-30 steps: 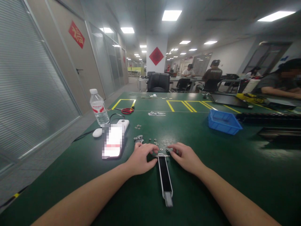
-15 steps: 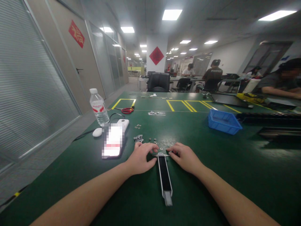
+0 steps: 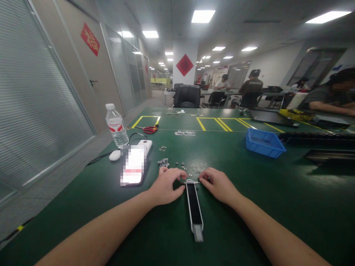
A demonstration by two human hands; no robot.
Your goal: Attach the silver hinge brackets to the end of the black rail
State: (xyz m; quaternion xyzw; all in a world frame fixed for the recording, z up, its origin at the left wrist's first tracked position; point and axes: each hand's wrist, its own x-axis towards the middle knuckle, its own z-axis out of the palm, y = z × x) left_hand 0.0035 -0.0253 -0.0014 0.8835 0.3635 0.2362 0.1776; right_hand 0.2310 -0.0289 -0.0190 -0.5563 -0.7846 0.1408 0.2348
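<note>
A long, narrow metal-framed black part (image 3: 194, 208) lies on the green table (image 3: 263, 192), pointing toward me. My left hand (image 3: 165, 186) rests at the left of its far end, fingers curled with thumb and fingertips pinching at that end. My right hand (image 3: 217, 184) is at the right of the same end, fingers bent and pressed on a small piece there that I cannot make out. Small nuts and washers (image 3: 183, 165) lie scattered just beyond my fingers. A small grey metal bracket (image 3: 163, 162) sits by my left hand.
Left of my hands lie a lit phone (image 3: 133, 165), a white mouse (image 3: 114, 156) and a water bottle (image 3: 116, 126). Red scissors (image 3: 150, 130) lie farther back. A blue bin (image 3: 264, 142) stands at the right. People sit at desks beyond the table and at the far right.
My right hand's fingers have drawn in slightly toward the part's end. The left hand and the part have hardly moved.
</note>
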